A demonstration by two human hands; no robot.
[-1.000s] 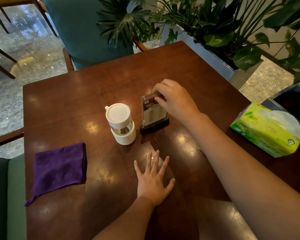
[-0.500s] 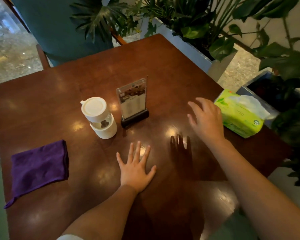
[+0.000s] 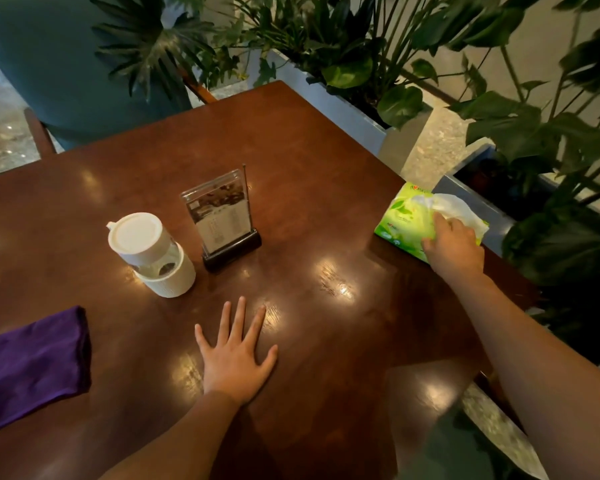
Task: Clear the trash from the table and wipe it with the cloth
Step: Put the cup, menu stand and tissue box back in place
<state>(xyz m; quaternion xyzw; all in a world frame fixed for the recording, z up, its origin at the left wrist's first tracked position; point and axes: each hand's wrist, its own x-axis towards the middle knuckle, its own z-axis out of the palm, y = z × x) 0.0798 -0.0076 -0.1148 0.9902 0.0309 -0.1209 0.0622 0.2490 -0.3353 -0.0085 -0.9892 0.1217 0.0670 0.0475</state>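
Note:
A dark wooden table [image 3: 309,174] fills the view. A folded purple cloth [image 3: 28,362] lies at its left edge. My left hand [image 3: 238,355] rests flat on the wood near the front, fingers spread, holding nothing. At the right edge sits a green tissue pack [image 3: 400,216] with white tissue [image 3: 454,206] sticking out of the top. My right hand [image 3: 452,247] lies on the near end of that pack, fingers at the tissue; whether it grips the pack is unclear.
A white lidded cup [image 3: 151,254] and a clear menu stand [image 3: 222,216] on a black base occupy the table's middle. Grey planters [image 3: 347,112] with leafy plants line the right side. A teal chair [image 3: 66,64] stands behind the table.
My right hand let go of the menu stand and moved right across the table onto the tissue pack. The left hand stayed flat. The camera turned to the right.

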